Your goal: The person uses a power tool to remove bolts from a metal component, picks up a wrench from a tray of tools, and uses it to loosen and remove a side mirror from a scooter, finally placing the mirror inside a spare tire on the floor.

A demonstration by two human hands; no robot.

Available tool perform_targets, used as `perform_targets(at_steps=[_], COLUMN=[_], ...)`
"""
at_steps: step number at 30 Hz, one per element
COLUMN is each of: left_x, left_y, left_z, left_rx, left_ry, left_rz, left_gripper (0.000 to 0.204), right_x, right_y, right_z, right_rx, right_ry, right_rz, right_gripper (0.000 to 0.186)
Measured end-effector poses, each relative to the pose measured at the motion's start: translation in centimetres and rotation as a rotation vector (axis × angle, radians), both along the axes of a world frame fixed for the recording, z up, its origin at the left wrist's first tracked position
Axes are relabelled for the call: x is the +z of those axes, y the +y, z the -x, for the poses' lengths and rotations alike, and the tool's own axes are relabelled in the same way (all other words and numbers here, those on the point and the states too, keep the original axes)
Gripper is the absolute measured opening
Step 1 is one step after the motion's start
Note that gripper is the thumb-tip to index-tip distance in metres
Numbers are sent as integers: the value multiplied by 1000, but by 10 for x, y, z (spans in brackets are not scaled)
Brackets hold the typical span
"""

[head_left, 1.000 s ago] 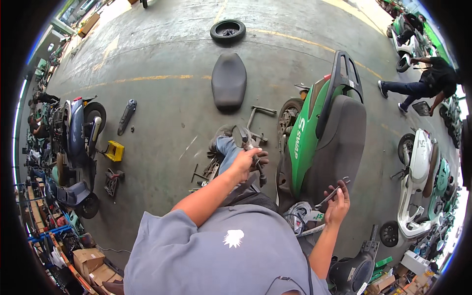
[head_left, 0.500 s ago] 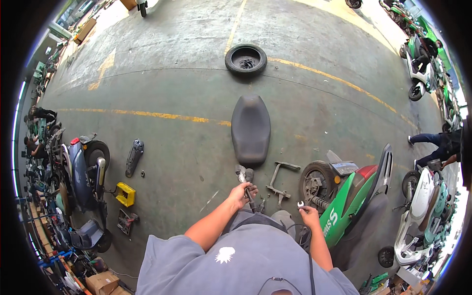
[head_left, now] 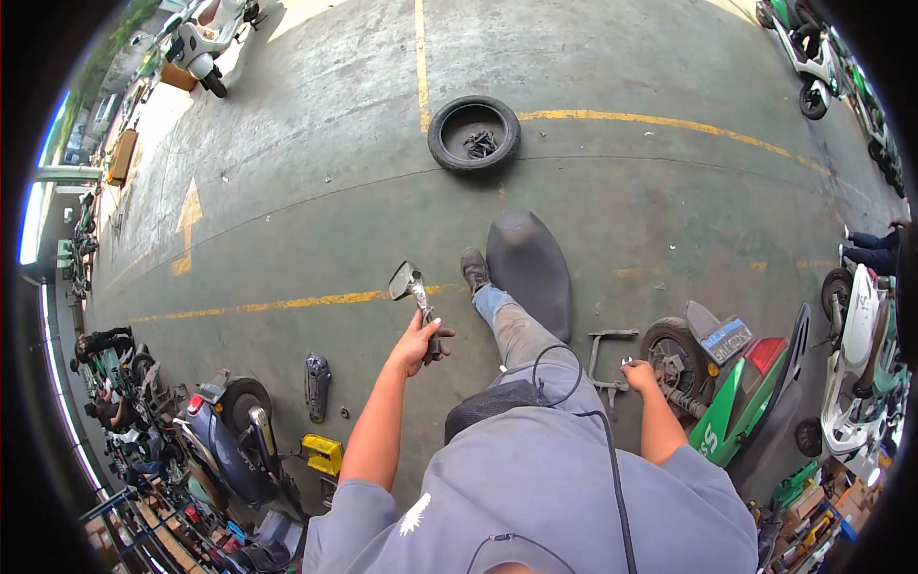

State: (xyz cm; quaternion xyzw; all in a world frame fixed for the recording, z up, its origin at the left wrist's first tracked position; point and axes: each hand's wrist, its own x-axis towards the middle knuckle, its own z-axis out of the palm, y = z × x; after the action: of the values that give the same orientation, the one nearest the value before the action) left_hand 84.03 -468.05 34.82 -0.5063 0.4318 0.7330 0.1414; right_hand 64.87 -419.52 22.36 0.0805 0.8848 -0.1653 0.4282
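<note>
My left hand [head_left: 415,346] is raised out in front on the left, closed around a dark-handled part with a silvery, angular end [head_left: 405,280]; its exact kind is unclear. Low on the right, my right hand [head_left: 642,377] grips a small open-end wrench [head_left: 626,362], its jaw poking out past the fingers. That hand is beside a bent metal bracket [head_left: 595,356] on the floor and the rear wheel [head_left: 674,359] of a green scooter [head_left: 732,416]. A black scooter seat [head_left: 529,273] lies on the floor just right of my outstretched foot.
Ahead lies a loose tyre [head_left: 512,143] with dark scraps inside. To the left are a dark elongated part [head_left: 317,387], a yellow crate [head_left: 322,453] and a blue-grey scooter [head_left: 225,450]. White scooters [head_left: 851,373] and a person's legs [head_left: 872,251] are at the right.
My left hand has swung forward and left with the dark-handled part. One foot has stepped out beside the seat, and the view has shifted. My right hand still holds the wrench.
</note>
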Motion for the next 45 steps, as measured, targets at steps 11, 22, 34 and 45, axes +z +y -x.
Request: perform_targets(at_steps=[11,22,34,45], left_x=[-94,-365,-597,-593], left_y=[-217,-368,-353,-306], left_z=[162,354,482,425], left_rx=[-592,-989,-1305,-1702], left_ry=[-232,-186,4,78], left_rz=[521,728,1227,1216], left_gripper=[40,29,45,81], right_x=[0,-134,-459,-443], right_y=[-350,-494,-483,-415], right_z=[48,103,132,72], right_rx=[-132,-30,427,390], right_ry=[-41,-98,-213,-139], right_rz=[373,89,-428,-466], right_gripper=[25,45,49,46])
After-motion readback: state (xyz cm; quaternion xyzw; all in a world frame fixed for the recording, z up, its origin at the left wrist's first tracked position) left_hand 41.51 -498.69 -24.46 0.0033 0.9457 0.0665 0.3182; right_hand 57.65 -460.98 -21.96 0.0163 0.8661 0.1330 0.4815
